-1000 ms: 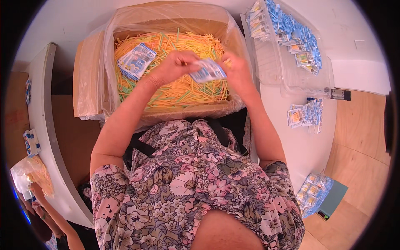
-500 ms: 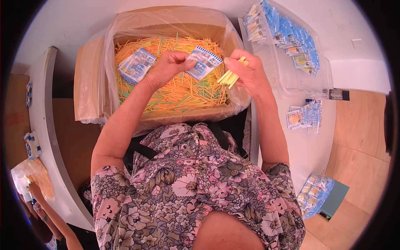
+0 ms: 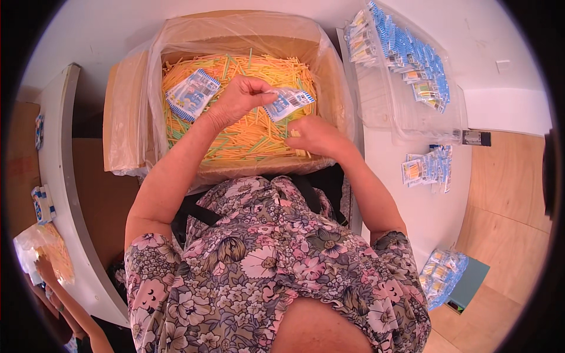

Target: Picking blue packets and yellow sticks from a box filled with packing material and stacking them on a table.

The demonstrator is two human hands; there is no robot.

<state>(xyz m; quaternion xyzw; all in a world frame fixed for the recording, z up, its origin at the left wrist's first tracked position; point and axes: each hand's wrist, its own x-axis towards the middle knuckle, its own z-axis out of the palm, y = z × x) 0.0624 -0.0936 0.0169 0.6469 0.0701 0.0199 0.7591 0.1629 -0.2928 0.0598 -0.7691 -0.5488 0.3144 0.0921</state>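
Observation:
My left hand pinches the corner of a small blue-and-white plastic packet between thumb and fingers. The packet hangs tilted over a heap of thin orange, yellow and green sticks. Just below the packet, my right hand is closed on a small bunch of yellow sticks, mostly hidden by the fingers. A second blue-and-white packet lies on the heap, left of my left hand. The sticks fill a cardboard box lined with clear plastic.
At right, a clear plastic bin holds rows of filled packets. More packets lie on the white table, with a blue bag of packets nearer. At far left, another person's arm reaches toward a plastic bag of sticks.
My right hand has moved down and left, from beside the packet to below it, turning so the yellow sticks are mostly covered. The packet in my left hand has tilted and creased.

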